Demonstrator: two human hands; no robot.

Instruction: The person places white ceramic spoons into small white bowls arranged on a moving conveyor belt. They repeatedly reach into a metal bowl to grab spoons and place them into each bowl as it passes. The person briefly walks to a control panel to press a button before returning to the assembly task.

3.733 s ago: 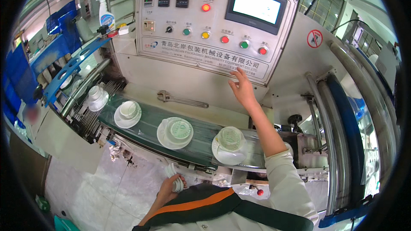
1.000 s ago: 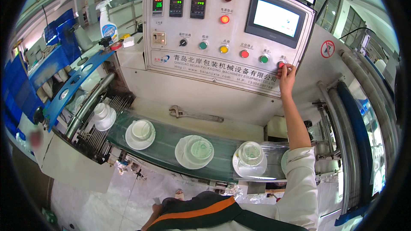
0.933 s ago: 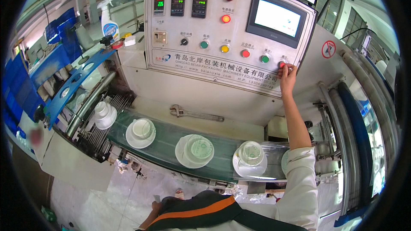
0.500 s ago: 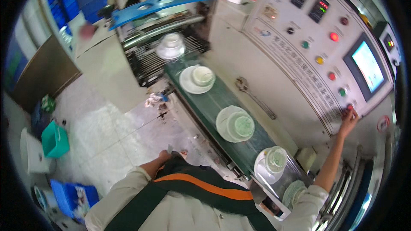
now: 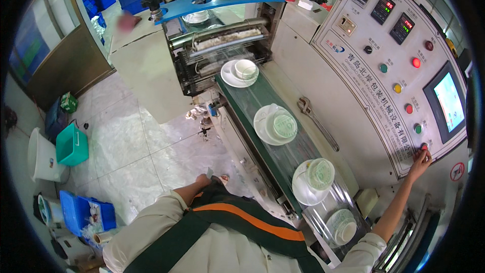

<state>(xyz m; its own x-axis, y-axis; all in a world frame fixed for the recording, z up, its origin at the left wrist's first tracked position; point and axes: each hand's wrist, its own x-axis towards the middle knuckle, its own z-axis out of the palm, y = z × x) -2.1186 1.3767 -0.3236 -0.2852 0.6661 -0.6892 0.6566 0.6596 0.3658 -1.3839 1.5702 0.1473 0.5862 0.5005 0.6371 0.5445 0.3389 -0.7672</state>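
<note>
My right hand (image 5: 420, 166) reaches to the lower right of a white control panel (image 5: 353, 45). Its fingers are closed around a red button (image 5: 424, 147). Low at my waist, in front of the dark apron (image 5: 242, 222) with its orange stripe, my left hand (image 5: 202, 180) is partly hidden; a small greyish piece shows at its fingers, too small to name. Left of the panel runs a green conveyor belt (image 5: 252, 102). Stacks of white dishes ride on it under clear film: a far stack (image 5: 240, 73), a middle stack (image 5: 275, 125), a nearer stack (image 5: 313, 182) and a nearest stack (image 5: 342, 227).
An adjustable wrench (image 5: 318, 124) lies on the ledge beside the belt. At the belt's far end stands a roller unit (image 5: 222, 45) under a blue perforated bar (image 5: 217, 2), with another dish stack (image 5: 196, 16) beyond. On the floor at left are a teal bin (image 5: 71, 144) and a blue crate (image 5: 76, 212).
The dish stacks have travelled along the belt toward the far end; the farthest has passed beyond the blue bar. The view has shifted. My right hand stays at the red button.
</note>
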